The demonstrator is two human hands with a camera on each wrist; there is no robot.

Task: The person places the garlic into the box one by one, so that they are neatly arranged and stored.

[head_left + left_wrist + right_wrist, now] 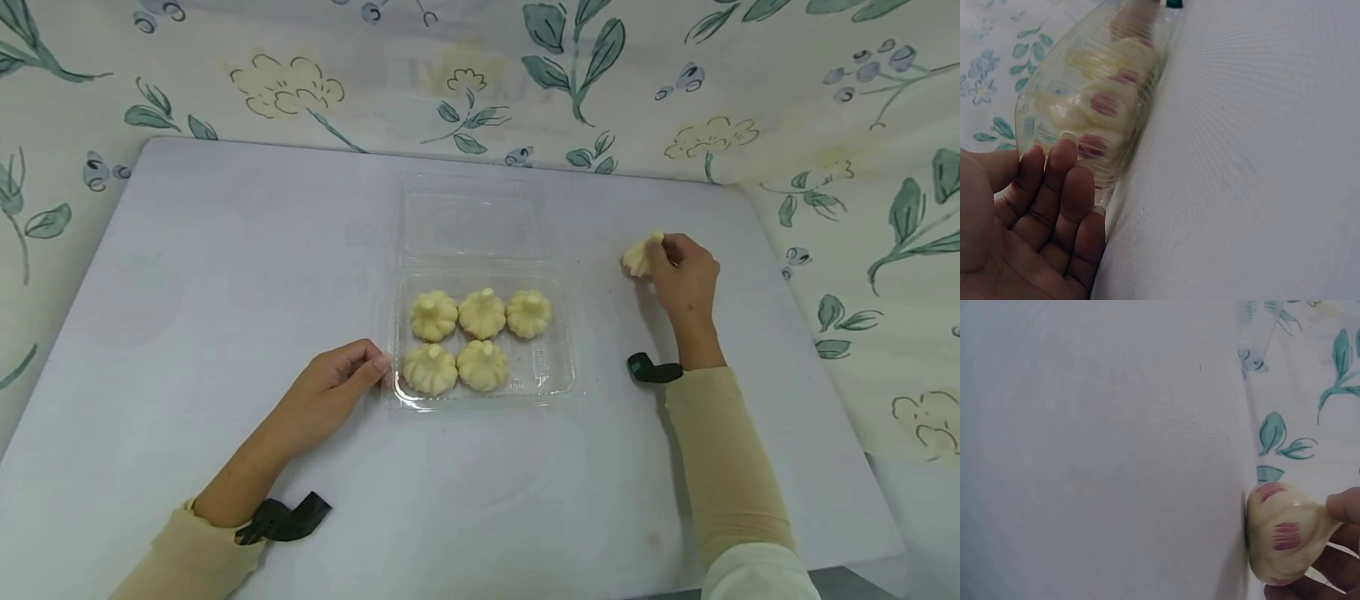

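Here the clear clamshell tray point(555, 379) sits mid-table point(225, 275), its lid laid open behind, five garlic bulbs point(482, 313) inside and one front corner free. The left hand point(330, 392) rests at its left rim, fingers point(1060, 169) loosely straight against the plastic. Well to the right, the right hand point(681, 275) pinches a sixth garlic bulb point(639, 255) by its stem, touching the table. Only the wrist views show purple streaks. Bare table lies between; floral cloth point(862, 208) lines the far and right edges.
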